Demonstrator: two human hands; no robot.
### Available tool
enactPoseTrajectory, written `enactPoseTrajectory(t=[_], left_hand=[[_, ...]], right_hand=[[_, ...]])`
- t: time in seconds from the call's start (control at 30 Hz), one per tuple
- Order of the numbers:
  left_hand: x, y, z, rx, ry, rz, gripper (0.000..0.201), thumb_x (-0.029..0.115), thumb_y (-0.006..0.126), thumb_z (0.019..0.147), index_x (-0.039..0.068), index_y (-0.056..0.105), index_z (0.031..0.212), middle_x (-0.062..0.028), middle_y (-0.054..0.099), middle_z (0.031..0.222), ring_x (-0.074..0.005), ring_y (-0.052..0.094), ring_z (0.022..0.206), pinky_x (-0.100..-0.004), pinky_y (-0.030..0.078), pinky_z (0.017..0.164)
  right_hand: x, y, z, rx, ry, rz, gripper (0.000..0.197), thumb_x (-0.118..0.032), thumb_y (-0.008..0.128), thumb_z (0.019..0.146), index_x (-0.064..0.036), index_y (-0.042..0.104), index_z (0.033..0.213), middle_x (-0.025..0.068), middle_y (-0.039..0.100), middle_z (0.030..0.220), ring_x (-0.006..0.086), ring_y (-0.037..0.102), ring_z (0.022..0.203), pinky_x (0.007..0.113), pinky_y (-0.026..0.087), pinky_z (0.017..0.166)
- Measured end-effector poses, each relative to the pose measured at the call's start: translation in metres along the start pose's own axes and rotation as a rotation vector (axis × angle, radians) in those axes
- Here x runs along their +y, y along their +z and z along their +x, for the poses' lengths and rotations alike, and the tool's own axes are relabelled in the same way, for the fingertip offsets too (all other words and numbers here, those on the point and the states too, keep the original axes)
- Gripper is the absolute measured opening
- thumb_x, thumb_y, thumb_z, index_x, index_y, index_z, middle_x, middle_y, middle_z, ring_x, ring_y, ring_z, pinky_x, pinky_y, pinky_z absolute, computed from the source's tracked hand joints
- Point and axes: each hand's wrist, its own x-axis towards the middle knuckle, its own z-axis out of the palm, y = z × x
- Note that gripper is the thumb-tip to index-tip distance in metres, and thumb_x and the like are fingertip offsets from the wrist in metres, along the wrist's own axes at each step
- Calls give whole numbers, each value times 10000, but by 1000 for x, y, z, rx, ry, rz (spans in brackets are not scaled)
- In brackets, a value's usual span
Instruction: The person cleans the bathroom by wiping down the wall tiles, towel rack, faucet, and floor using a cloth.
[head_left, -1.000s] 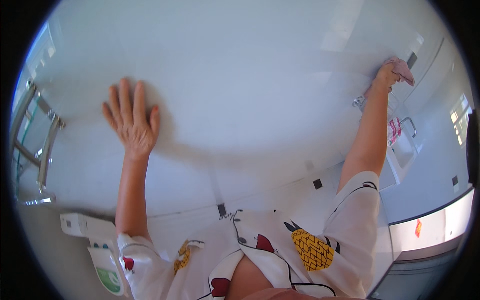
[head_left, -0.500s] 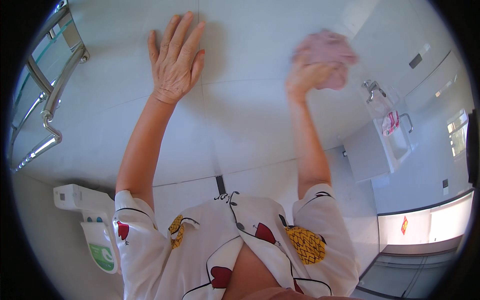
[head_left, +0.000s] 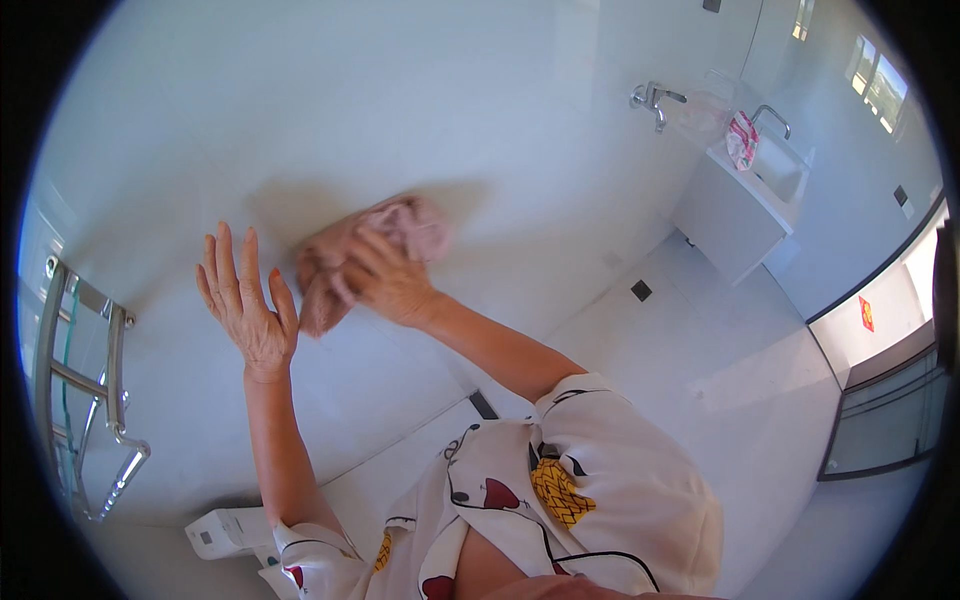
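Observation:
A crumpled pink cloth lies against the pale tiled wall. My right hand is on top of it, fingers bent into the folds and pressing it to the wall; the cloth is slightly blurred. Just left of the cloth, my left hand is raised with its fingers stretched and spread, holding nothing. Whether its palm touches the wall cannot be made out.
At the left is a chrome and glass rack. A chrome tap sticks out of the wall on the right, near a white sink cabinet bearing a pink-and-white packet. A dark drain is in the floor; a white toilet stands lower left.
My right hand has swept the cloth leftward across the wall, close to my left hand. My left hand now appears lower and farther left. The whole view has shifted and turned.

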Motion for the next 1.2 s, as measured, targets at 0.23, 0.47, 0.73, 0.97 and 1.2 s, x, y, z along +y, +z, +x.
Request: enactPoseTrajectory(t=[0.23,0.47,0.73,0.97,1.2], left_hand=[[30,46,38,-23,112,57,453,103,464,904,76,422,1354,-146,357,1433,-305,286,1356,-489,171,1093],[88,105,98,32,236,57,442,138,484,898,84,454,1336,-143,365,1431,-295,279,1361,-466,150,1106],[116,118,123,-75,134,347,467,288,484,916,85,463,1336,-136,369,1435,-304,291,1354,-485,146,1104],[109,117,120,-50,199,399,479,297,449,934,66,428,1352,-160,355,1437,-314,288,1356,-492,152,1103],[110,123,125,16,238,451,501,338,380,958,78,383,1386,-136,339,1451,-290,283,1360,-463,156,1107]], right_hand=[[156,-61,-1,361,473,-94,538,-257,675,675,-55,519,1148,173,455,1266,386,384,1213,546,268,978],[300,-79,-102,534,867,-197,467,-150,555,762,96,443,1143,298,444,1160,446,382,1129,512,238,1008],[407,-170,-130,311,620,-412,399,-98,547,816,16,467,1190,175,458,1229,306,491,1094,408,364,965],[463,-233,-44,69,155,-327,482,-251,674,727,-61,540,1149,195,456,1191,372,406,1092,505,291,961],[532,-263,76,475,91,-441,643,-275,597,785,51,374,1293,277,369,1300,436,343,1206,480,251,1030]])
